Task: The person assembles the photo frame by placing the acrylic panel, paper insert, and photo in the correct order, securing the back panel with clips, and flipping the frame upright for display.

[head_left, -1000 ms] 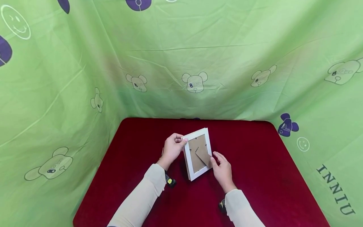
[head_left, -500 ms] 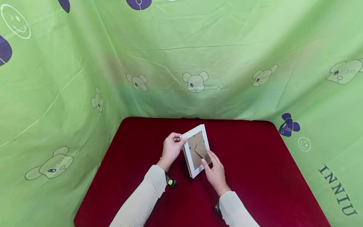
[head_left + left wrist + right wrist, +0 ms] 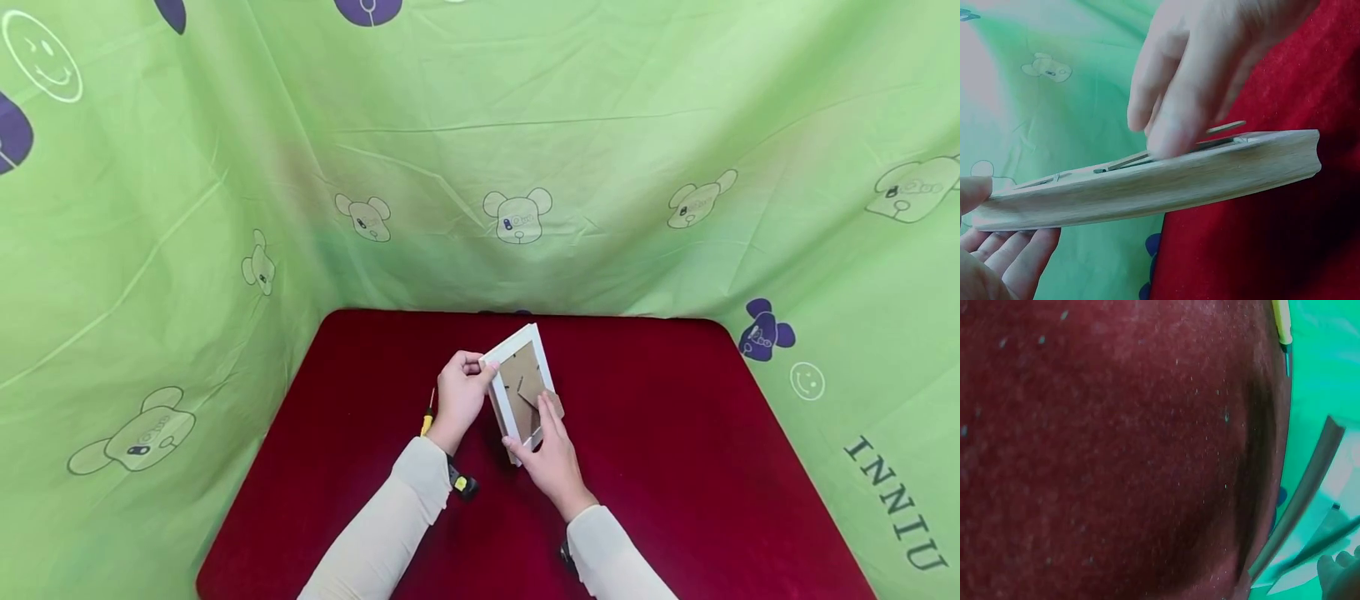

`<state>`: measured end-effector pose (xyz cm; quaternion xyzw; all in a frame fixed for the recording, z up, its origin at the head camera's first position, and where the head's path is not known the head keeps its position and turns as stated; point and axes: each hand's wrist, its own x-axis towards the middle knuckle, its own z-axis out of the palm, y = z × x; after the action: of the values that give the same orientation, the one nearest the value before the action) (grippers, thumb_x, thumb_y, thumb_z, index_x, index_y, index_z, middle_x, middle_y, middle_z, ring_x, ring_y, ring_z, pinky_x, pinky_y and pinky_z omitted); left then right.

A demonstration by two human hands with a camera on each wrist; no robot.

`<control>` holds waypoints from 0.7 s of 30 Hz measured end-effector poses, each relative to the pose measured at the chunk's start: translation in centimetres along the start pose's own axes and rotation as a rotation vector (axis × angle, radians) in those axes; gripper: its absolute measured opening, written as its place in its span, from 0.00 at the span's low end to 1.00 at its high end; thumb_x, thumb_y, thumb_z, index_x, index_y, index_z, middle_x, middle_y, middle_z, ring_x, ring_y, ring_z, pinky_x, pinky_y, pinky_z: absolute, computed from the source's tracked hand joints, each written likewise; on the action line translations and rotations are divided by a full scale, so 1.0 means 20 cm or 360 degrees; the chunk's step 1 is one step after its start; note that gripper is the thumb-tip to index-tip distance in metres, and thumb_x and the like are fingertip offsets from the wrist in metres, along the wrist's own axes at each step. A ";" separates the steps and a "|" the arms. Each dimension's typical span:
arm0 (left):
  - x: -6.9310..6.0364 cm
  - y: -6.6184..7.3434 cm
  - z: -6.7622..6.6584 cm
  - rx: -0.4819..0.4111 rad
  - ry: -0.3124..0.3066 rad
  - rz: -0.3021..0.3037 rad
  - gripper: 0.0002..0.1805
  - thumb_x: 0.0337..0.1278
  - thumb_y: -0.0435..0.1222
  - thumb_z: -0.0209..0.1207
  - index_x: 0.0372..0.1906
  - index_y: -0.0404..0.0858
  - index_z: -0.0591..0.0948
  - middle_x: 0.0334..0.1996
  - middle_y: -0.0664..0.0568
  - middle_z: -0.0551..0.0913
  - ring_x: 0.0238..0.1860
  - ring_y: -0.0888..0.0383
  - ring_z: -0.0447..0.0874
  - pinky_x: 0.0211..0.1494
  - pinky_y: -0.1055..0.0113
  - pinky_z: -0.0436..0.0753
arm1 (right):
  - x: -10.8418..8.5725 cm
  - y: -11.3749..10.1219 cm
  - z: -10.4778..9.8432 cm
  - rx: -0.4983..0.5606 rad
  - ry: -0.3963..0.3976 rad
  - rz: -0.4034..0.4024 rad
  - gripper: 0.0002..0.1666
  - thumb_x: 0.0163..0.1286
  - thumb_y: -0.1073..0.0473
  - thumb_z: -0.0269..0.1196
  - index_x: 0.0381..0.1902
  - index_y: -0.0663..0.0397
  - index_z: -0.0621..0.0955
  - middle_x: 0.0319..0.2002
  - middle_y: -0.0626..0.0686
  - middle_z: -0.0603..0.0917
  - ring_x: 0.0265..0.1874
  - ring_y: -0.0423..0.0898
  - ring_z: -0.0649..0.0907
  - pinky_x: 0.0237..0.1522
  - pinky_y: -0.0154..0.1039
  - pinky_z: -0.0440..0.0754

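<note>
A picture frame (image 3: 503,410) is held up above the table, its back turned toward me. Its white border surrounds a brown backing board (image 3: 514,370), and a stand flap (image 3: 557,404) angles out from that board. My left hand (image 3: 459,393) pinches the upper left corner, thumb on the back and fingers behind. At the lower part, my right hand (image 3: 555,467) touches the back with fairly straight fingers by the flap, its thumb at the bottom left edge. In the left wrist view the frame's pale wooden side (image 3: 1147,190) is seen edge-on, with the right hand (image 3: 1210,69) over the back.
A screwdriver (image 3: 427,421) with a yellow handle lies on the table left of my left hand, partly hidden by it. The table wears a dark red cover (image 3: 675,450). Green printed cloth (image 3: 600,125) hangs around its back and sides.
My right hand has moved left from the frame's right edge onto its lower back. The frame has turned slightly. The left hand keeps its pinch, and more of the screwdriver shows.
</note>
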<state>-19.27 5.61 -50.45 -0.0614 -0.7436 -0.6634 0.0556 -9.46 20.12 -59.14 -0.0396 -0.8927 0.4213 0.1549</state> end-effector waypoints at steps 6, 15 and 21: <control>-0.02 -0.02 0.02 -0.0011 0.0046 0.0004 0.12 0.54 0.36 0.70 0.39 0.35 0.80 0.28 0.49 0.83 0.26 0.57 0.83 0.27 0.64 0.83 | 0.01 -0.02 0.03 -0.0074 -0.0049 0.0030 0.59 0.59 0.36 0.69 0.77 0.53 0.53 0.76 0.52 0.53 0.73 0.50 0.54 0.67 0.53 0.59; -0.04 -0.03 0.06 -0.0001 0.0127 0.0020 0.12 0.53 0.37 0.71 0.39 0.36 0.81 0.28 0.49 0.84 0.26 0.57 0.83 0.26 0.65 0.83 | 0.02 -0.03 0.06 -0.0186 -0.0014 0.0021 0.63 0.56 0.29 0.66 0.76 0.56 0.54 0.76 0.55 0.54 0.73 0.53 0.56 0.66 0.54 0.61; -0.06 -0.02 0.08 -0.0024 0.0156 0.0025 0.13 0.52 0.38 0.71 0.38 0.37 0.82 0.29 0.50 0.84 0.30 0.58 0.84 0.30 0.66 0.84 | 0.03 -0.03 0.06 -0.0218 -0.0001 -0.0016 0.60 0.56 0.33 0.69 0.75 0.58 0.57 0.75 0.57 0.54 0.73 0.55 0.57 0.67 0.54 0.61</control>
<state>-18.15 7.18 -51.15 -0.0350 -0.7344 -0.6709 0.0967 -10.38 18.98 -59.31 -0.0455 -0.9197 0.3584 0.1535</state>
